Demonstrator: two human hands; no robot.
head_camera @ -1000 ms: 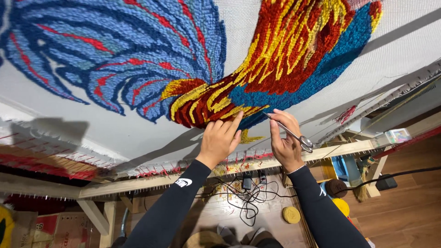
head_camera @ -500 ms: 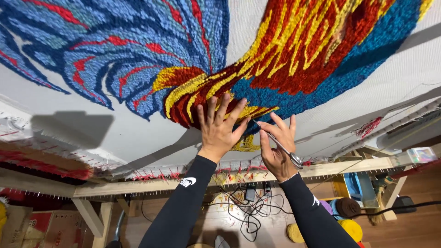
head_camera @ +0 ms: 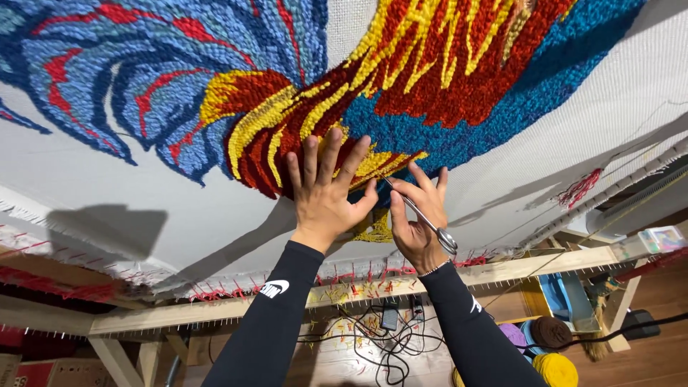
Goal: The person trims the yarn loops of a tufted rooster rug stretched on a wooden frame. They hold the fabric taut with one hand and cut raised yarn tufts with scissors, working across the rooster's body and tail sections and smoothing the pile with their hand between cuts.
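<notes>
Rug: the tufted rug (head_camera: 401,86) fills the upper part of the frame, a bird figure in blue, red and yellow pile on white backing cloth (head_camera: 179,215), stretched on a wooden frame (head_camera: 502,269).
Left hand: the left hand (head_camera: 326,193), at the centre of the frame, lies flat on the red and yellow pile, fingers spread; it grips nothing.
Right hand: the right hand (head_camera: 416,218), just right of the left, has its fingers partly curled around small metal scissors (head_camera: 423,218), tips pointing up-left at the yellow yarn.
Blades: too small to tell whether parted.
Handling, rug: it looks soft and yielding, with pile that snags easily; best steadied with a flat palm.
Handling, scissors: they look light, stiff, sharp; best held at the handle.
Below: tangled cables (head_camera: 387,340) and yarn balls (head_camera: 552,351) at the lower right.
</notes>
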